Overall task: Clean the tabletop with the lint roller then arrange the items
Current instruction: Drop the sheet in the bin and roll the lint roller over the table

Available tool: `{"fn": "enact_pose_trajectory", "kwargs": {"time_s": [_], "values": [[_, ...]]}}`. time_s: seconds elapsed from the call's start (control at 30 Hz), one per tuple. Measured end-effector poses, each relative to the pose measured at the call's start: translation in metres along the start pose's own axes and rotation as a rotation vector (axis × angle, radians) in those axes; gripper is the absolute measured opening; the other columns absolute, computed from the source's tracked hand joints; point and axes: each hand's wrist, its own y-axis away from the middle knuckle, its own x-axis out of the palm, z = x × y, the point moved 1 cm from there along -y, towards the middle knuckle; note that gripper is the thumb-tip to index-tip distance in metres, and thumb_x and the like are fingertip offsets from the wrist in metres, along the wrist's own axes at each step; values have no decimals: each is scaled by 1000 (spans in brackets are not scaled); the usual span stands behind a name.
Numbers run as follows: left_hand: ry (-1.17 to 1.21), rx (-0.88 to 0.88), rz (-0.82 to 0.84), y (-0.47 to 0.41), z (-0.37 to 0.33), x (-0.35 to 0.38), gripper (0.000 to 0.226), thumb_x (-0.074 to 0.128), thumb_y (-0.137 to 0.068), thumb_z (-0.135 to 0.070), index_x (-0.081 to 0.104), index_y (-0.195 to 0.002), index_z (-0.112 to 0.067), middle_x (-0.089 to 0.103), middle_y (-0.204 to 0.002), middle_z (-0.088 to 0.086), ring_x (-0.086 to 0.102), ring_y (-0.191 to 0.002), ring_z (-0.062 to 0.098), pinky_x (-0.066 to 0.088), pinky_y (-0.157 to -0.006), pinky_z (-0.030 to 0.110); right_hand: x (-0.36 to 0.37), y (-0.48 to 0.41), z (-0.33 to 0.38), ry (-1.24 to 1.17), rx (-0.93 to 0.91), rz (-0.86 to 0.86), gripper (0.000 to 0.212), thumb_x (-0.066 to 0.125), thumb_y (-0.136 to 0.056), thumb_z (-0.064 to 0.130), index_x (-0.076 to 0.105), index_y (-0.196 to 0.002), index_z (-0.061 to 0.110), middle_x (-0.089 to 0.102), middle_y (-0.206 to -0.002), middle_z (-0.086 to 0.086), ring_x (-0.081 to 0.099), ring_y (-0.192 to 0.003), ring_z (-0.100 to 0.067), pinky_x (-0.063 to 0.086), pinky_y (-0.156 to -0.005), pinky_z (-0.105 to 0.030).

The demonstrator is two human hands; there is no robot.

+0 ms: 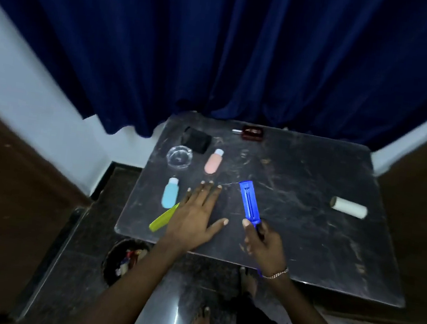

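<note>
My right hand (pixel 264 242) grips the handle of a blue lint roller frame (pixel 249 201), whose bare head points away over the dark tabletop (pixel 293 225). The white roll (pixel 349 207) lies apart at the right side of the table. My left hand (pixel 195 213) rests flat on the table, fingers spread, partly covering a yellow-green comb (pixel 162 219). A blue bottle (pixel 170 193) lies just left of that hand. A pink bottle (pixel 213 161), a clear glass dish (pixel 179 157) and a black pouch (pixel 196 139) lie farther back.
A dark red case (pixel 252 133) with a small white item beside it sits at the table's far edge, under a blue curtain (pixel 220 55). A waste bin (pixel 125 258) stands on the floor below the table's near left corner. My bare feet (pixel 247 279) are by the front edge.
</note>
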Motion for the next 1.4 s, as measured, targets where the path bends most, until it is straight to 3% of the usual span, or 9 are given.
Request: {"fn": "enact_pose_trajectory", "kwargs": {"time_s": [0.27, 0.5, 0.6, 0.7, 0.83, 1.0, 1.1, 1.2, 1.4], "values": [[30, 271, 101, -105, -96, 41, 84, 40, -95, -69, 24, -161, -20, 27, -169, 7, 24, -157, 28, 23, -128, 48, -114, -37, -18, 65, 25, -339, 58, 62, -82, 72, 56, -71, 16, 59, -54, -4, 54, -47, -9, 50, -54, -42], [41, 430, 275, -181, -183, 103, 84, 54, -94, -57, 28, -160, -12, 30, -166, 12, 27, -156, 32, 25, -127, 46, -196, -62, -46, 52, 119, -550, 51, 64, -88, 63, 52, -67, 17, 50, -56, -5, 50, -55, -13, 47, -58, -44], [25, 450, 312, -207, -215, 127, 83, 55, -94, -56, 31, -159, -9, 35, -163, 14, 32, -153, 32, 27, -125, 44, -220, -71, -58, 79, 165, -613, 43, 63, -87, 63, 54, -65, 26, 52, -57, 3, 50, -56, -11, 44, -58, -36], [10, 482, 359, -231, -239, 152, 83, 58, -92, -55, 32, -158, -11, 35, -163, 12, 32, -153, 31, 30, -123, 44, -241, -81, -71, 109, 241, -634, 45, 63, -87, 62, 58, -69, 22, 59, -61, -7, 54, -58, -14, 47, -61, -40], [-15, 513, 407, -258, -257, 179, 85, 57, -93, -56, 26, -160, -14, 32, -164, 11, 28, -155, 30, 29, -124, 43, -258, -95, -83, 108, 315, -634, 53, 60, -87, 62, 62, -79, 10, 64, -73, -21, 63, -66, -37, 53, -66, -52], [-41, 517, 459, -282, -271, 203, 80, 48, -100, -55, 21, -162, -13, 29, -166, 12, 27, -155, 29, 24, -126, 44, -274, -106, -95, 143, 347, -606, 52, 56, -88, 66, 64, -80, 15, 65, -69, -17, 59, -56, -29, 49, -55, -43], [-42, 506, 472, -290, -277, 213, 73, 49, -101, -49, 24, -161, -14, 37, -160, 10, 37, -148, 26, 31, -122, 42, -279, -110, -101, 128, 378, -605, 39, 57, -89, 64, 64, -79, 27, 67, -67, -8, 58, -49, -8, 48, -52, -31], [-10, 500, 499, -295, -279, 221, 63, 53, -102, -39, 32, -156, -14, 44, -153, 9, 44, -141, 25, 37, -116, 39, -283, -111, -107, 107, 410, -596, 39, 57, -90, 63, 64, -79, 26, 66, -59, 3, 57, -45, -4, 47, -49, -25], [299, 315, 533, -290, -267, 205, 61, 62, -100, -23, 39, -155, -16, 40, -157, 10, 41, -144, 27, 37, -118, 40, -280, -104, -101, 101, 400, -584, 35, 58, -92, 58, 64, -80, 25, 63, -57, 4, 56, -46, -4, 44, -51, -26]]}}
